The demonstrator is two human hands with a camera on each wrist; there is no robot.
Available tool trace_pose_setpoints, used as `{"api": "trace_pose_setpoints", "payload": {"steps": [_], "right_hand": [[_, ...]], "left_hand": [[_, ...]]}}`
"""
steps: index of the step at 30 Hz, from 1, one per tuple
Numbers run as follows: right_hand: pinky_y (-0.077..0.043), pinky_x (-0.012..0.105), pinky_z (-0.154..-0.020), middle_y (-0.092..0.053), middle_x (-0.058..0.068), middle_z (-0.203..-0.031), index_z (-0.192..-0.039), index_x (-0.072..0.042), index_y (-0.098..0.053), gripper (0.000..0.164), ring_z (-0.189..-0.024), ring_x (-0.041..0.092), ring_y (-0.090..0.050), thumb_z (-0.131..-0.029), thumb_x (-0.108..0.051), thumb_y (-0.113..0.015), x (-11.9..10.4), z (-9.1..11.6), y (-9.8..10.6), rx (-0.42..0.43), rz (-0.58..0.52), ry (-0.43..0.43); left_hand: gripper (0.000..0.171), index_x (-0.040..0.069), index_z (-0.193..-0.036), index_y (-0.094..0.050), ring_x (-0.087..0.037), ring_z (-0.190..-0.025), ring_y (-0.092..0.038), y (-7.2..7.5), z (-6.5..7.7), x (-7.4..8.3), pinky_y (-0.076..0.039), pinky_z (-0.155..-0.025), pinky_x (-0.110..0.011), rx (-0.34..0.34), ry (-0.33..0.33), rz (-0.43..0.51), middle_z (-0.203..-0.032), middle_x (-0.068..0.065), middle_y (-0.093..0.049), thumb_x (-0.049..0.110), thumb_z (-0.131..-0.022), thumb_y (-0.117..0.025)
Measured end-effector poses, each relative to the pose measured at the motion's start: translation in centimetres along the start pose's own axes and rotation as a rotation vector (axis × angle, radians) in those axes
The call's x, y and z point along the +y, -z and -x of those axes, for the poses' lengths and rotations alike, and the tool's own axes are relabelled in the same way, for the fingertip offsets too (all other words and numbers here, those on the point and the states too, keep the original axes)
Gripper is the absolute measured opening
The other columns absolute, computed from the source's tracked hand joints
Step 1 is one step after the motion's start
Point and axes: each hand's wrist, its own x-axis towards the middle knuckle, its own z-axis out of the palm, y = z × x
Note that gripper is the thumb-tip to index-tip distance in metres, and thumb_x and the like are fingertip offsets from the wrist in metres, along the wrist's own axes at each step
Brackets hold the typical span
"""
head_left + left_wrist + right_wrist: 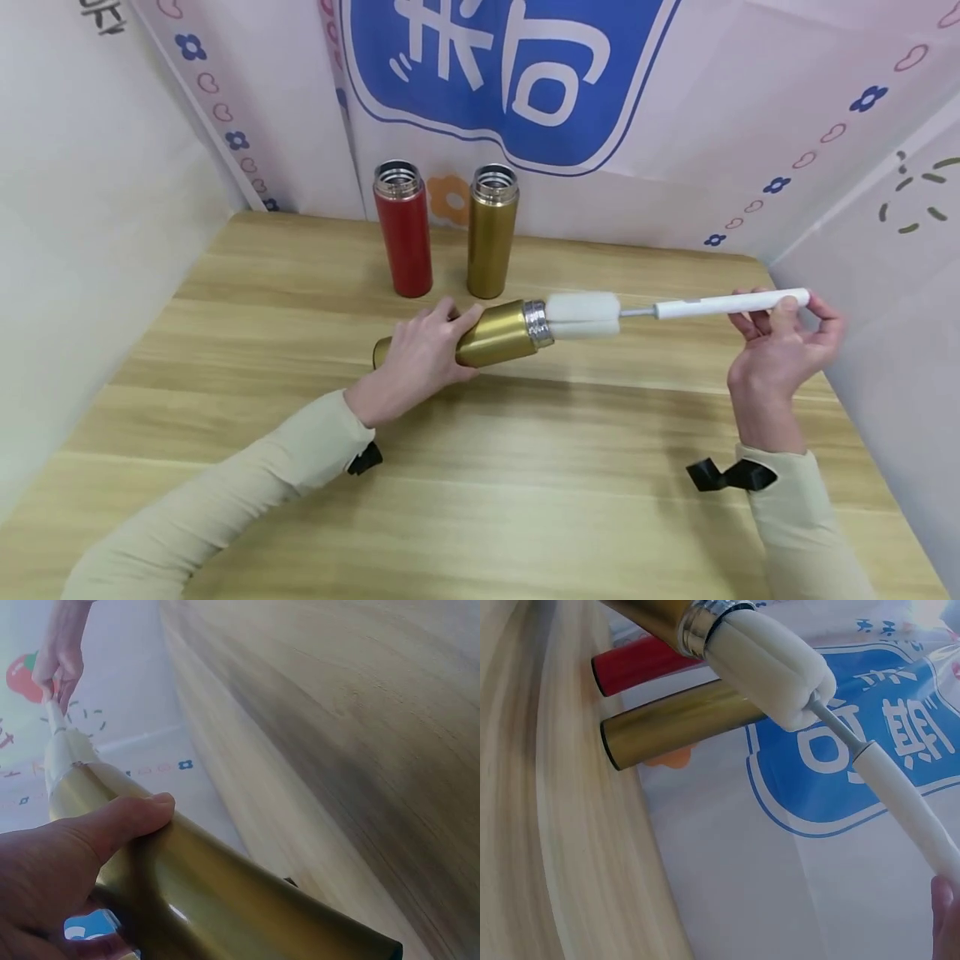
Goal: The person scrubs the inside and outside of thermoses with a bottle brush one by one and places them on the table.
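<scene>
My left hand point(423, 354) grips a gold thermos bottle point(498, 333) round its body, tilted on its side with its steel mouth toward the right. In the left wrist view the thumb lies along the gold bottle point(210, 877). My right hand point(780, 346) pinches the white handle of a sponge bottle brush point(720, 305) near its end. The white sponge head point(769, 664) sits at the bottle's mouth, most of it outside and its tip hidden by the rim. A thin metal rod joins sponge and handle.
Behind the held bottle, a red thermos bottle point(405, 242) and a second gold one point(491, 237) stand upright and lidless on the wooden table point(525, 500). Printed sheets with a blue sign point(502, 133) hang at the back, and pale walls flank both sides.
</scene>
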Motion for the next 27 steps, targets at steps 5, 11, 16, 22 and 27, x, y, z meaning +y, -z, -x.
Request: {"api": "trace_pose_setpoints", "payload": {"steps": [5, 11, 16, 22, 27], "right_hand": [[-0.056, 0.037, -0.049, -0.061, 0.023, -0.075, -0.099, 0.0, -0.047, 0.02, -0.059, 0.036, -0.067, -0.085, 0.003, -0.061, 0.9, 0.9, 0.0, -0.033, 0.009, 0.008], [-0.056, 0.037, -0.049, -0.061, 0.023, -0.073, -0.098, 0.001, -0.046, 0.017, -0.059, 0.036, -0.067, -0.086, 0.005, -0.057, 1.7, 1.6, -0.1, -0.071, 0.028, 0.001], [-0.056, 0.036, -0.049, -0.06, 0.021, -0.073, -0.098, 0.001, -0.044, 0.016, -0.058, 0.035, -0.067, -0.087, 0.006, -0.056, 2.2, 2.0, -0.2, -0.083, 0.043, 0.003], [-0.056, 0.034, -0.049, -0.062, 0.021, -0.071, -0.096, 0.0, -0.044, 0.018, -0.058, 0.033, -0.067, -0.087, 0.001, -0.059, 3.0, 2.6, -0.4, -0.119, 0.062, 0.021], [-0.056, 0.033, -0.051, -0.064, 0.021, -0.072, -0.097, -0.001, -0.043, 0.019, -0.059, 0.031, -0.068, -0.087, -0.002, -0.059, 3.6, 3.2, -0.6, -0.154, 0.073, 0.025]], "left_hand": [[0.076, 0.015, -0.125, -0.059, -0.025, -0.071, -0.061, -0.1, 0.1, 0.3, -0.053, -0.051, -0.036, -0.022, 0.005, -0.002, -0.095, -0.011, -0.06, 0.034, -0.058, -0.088], [0.075, 0.016, -0.124, -0.058, -0.024, -0.071, -0.06, -0.1, 0.1, 0.4, -0.052, -0.05, -0.034, -0.007, 0.0, -0.004, -0.095, -0.011, -0.059, 0.032, -0.057, -0.089], [0.075, 0.015, -0.124, -0.059, -0.025, -0.072, -0.06, -0.4, 0.0, 0.5, -0.052, -0.05, -0.034, -0.007, -0.002, 0.003, -0.095, -0.011, -0.059, 0.031, -0.057, -0.089], [0.074, 0.016, -0.124, -0.058, -0.026, -0.072, -0.06, -0.6, -0.2, 0.8, -0.052, -0.05, -0.034, -0.021, -0.016, -0.011, -0.096, -0.011, -0.06, 0.031, -0.058, -0.089], [0.075, 0.016, -0.124, -0.059, -0.027, -0.073, -0.06, -0.8, -0.4, 1.0, -0.051, -0.049, -0.034, -0.029, -0.013, -0.014, -0.098, -0.011, -0.061, 0.031, -0.057, -0.089]]}}
